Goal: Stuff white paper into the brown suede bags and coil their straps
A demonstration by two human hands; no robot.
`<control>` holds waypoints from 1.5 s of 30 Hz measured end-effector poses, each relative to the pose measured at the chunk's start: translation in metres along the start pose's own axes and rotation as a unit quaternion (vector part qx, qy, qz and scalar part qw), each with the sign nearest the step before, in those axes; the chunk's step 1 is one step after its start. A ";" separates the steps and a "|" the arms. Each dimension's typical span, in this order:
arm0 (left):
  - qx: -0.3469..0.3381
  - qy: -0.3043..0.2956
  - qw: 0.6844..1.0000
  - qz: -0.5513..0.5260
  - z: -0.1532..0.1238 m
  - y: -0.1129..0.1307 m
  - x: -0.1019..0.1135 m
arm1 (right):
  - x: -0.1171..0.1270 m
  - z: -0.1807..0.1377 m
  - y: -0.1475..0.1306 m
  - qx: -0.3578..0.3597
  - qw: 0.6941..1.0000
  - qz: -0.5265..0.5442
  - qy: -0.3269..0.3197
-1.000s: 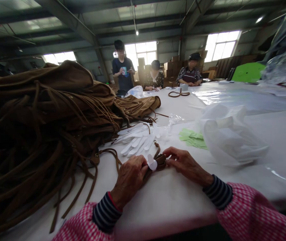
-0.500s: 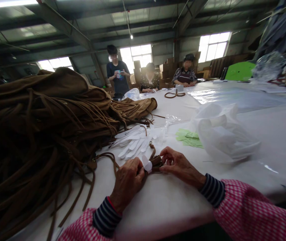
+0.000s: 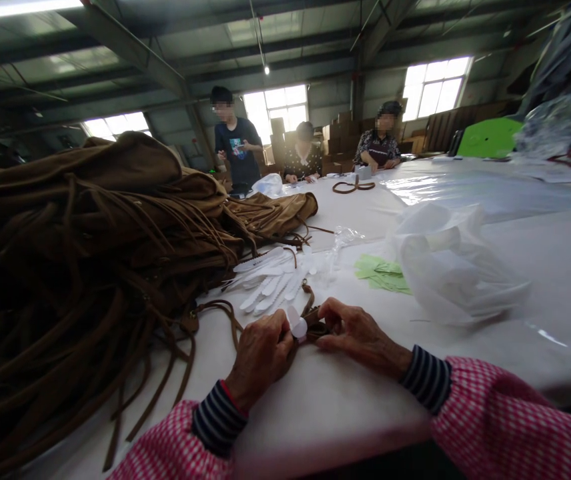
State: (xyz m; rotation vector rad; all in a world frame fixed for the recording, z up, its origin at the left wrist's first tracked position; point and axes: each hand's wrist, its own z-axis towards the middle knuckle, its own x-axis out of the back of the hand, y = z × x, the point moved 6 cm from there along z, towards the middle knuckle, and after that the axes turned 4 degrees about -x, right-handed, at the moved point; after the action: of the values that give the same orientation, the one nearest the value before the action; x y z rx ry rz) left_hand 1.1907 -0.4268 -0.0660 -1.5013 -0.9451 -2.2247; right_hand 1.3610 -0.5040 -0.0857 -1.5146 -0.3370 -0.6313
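Grasping a folded brown strap at the lower middle of the frame, at the near part of the white-covered bench. With the left hand, grip clenched on the strap's left end together with a white round-ended strip; with the right hand, grip closed between thumb and fingers on the folds at the right end. Just beyond, a strap end with a metal clasp.

Around, above the hands: a heap of tooth-edged white pieces, then light green slips, and toward the right a bulky translucent plastic bag. Filling the left side, a high pile of brown bags, with loose straps hanging down and reaching near the left hand. In the upper middle, a looped brown strap, a standing person, two more persons and cardboard boxes. At upper right, a green board beside crumpled clear plastic.

Hidden under the left hand: most of the strap's left end. Cannot tell if the strip goes fully around the strap. Cut off by the frame: the pile at left, both pink-checked sleeves below. Too dark to make out: the things at the upper right corner.
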 end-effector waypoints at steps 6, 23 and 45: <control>0.041 0.019 0.999 -0.022 0.000 -0.004 0.002 | -0.006 0.001 -0.003 0.053 0.997 -0.059 0.006; -0.122 -0.095 0.988 0.029 0.000 0.013 0.006 | -0.007 -0.005 -0.009 0.098 0.995 -0.021 0.005; -0.002 0.039 0.993 -0.108 -0.020 0.009 -0.003 | 0.000 0.010 -0.041 0.132 0.990 -0.054 -0.001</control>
State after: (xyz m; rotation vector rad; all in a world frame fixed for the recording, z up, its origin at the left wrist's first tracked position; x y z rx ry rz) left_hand 1.1827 -0.4473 -0.0705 -1.3587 -1.1274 -2.4161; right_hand 1.3389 -0.4913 -0.0516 -1.2506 -0.4870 -0.6435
